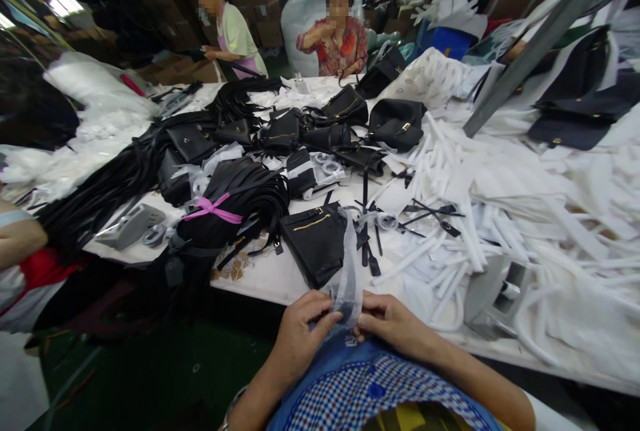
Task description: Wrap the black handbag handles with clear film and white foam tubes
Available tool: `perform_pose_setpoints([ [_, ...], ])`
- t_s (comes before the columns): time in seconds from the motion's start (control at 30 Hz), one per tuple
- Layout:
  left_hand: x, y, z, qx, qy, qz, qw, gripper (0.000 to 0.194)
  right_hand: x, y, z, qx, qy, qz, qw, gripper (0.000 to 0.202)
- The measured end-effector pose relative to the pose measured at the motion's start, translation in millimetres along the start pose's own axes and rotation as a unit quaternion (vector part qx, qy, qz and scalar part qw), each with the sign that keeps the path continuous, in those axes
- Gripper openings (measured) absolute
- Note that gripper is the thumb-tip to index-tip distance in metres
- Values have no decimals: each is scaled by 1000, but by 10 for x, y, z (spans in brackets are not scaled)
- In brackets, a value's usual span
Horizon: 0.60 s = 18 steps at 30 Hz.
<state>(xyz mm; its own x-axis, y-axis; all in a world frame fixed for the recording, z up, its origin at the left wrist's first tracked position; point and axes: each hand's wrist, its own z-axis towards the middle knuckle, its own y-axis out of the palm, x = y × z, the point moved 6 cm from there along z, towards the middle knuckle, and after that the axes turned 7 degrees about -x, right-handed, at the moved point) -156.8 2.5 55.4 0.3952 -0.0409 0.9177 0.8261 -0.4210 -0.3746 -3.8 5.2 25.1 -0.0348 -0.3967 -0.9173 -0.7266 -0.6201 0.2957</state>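
Close to my body at the table's front edge, a strip of thin translucent plastic film [349, 258] stretches up from between my two hands. My left hand [313, 321] pinches its lower left side, thumb and fingers pressed together. On the other side my right hand [383, 320] grips the film in the same way. Just beyond them lies a black bag [317, 241] with a gold zipper, and the film's upper end hangs in front of its right part. Black straps with buckles [371, 258] lie to the right of this bag.
Black straps tied with a pink ribbon [214, 208] lie left. More black bags [280, 131] fill the middle. White tubes and strips [450, 264] heap at right around a grey tape dispenser [497, 298]. A slanted metal post [530, 51] rises at right. Two people [340, 38] are across the table.
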Motion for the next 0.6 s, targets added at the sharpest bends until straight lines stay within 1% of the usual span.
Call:
perform_pose_setpoints([
  [0.13, 15, 39, -9, -4, 30, 18, 999, 20, 123, -33, 29, 57, 23, -7, 998, 32],
  [0.2, 0, 49, -5, -8, 26, 16, 1000, 21, 149, -49, 35, 78, 41, -17, 996, 32],
  [0.23, -15, 56, 1, -15, 17, 6, 1000, 22, 135, -62, 33, 92, 38, -38, 994, 31],
  [0.3, -70, 81, 22, -42, -18, -48, 998, 22, 51, -101, 15, 132, -5, -128, 983, 27],
  [0.37, -162, 119, 51, -63, -77, -144, 985, 24, -54, -108, -19, 158, -78, -242, 954, 20],
  [0.43, -265, 177, 87, -68, -139, -240, 958, 31, -100, -68, -44, 142, -144, -330, 922, 13],
  [0.5, -341, 220, 137, -51, -170, -287, 941, 34, -81, -39, -56, 106, -176, -380, 902, 17],
  [0.57, -372, 239, 192, -34, -166, -280, 945, 34, -46, -59, -59, 88, -176, -395, 897, 21],
  [0.6, -374, 240, 214, -28, -158, -261, 952, 33, -31, -90, -58, 88, -167, -383, 904, 22],
])
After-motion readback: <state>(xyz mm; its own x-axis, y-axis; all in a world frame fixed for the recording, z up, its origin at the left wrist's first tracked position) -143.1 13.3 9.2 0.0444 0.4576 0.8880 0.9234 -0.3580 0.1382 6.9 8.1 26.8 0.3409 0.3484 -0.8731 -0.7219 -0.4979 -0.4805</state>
